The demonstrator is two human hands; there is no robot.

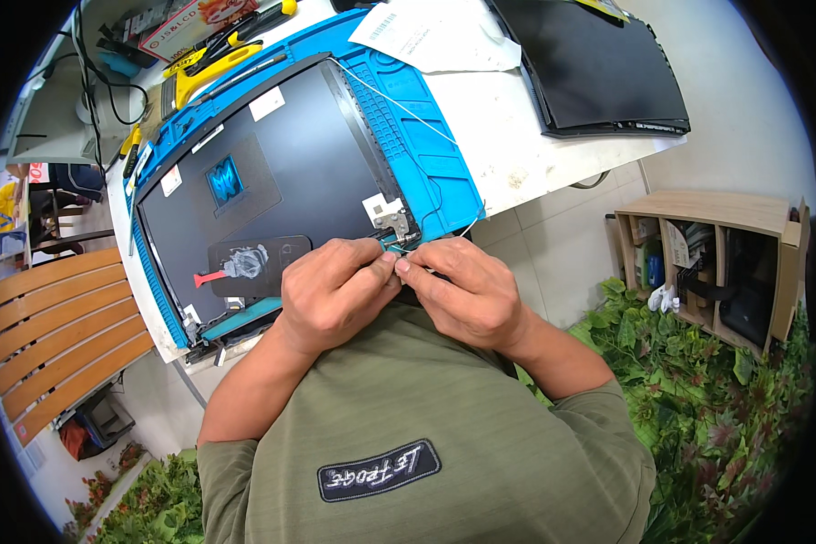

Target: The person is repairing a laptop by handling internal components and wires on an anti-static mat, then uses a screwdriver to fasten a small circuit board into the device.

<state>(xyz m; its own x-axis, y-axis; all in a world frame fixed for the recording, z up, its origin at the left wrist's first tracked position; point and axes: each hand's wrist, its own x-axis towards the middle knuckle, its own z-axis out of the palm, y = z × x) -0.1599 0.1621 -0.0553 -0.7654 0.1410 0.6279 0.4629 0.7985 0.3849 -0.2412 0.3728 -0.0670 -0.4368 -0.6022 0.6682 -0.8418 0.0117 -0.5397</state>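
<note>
Both my hands come together at the near right corner of a dark laptop lid (317, 145), which lies on a blue work mat (449, 181). My left hand (335, 290) is closed in a pinch, thumb against forefinger. Its fingertips meet those of my right hand (467, 290), also pinched. What sits between them is small and mostly hidden. Just beyond the fingertips are a metal hinge (392, 218) and some thin dark wires. A thin white cord (399, 104) runs along the lid's right side and drops toward my right hand.
A dark plate (286, 258) with grey paste and a red spatula (210, 277) rests on the lid near my left hand. Yellow-handled tools (213, 72) lie at the far left. Paper (435, 36) and a black panel (607, 68) lie at the back right. A wooden shelf (707, 208) stands right.
</note>
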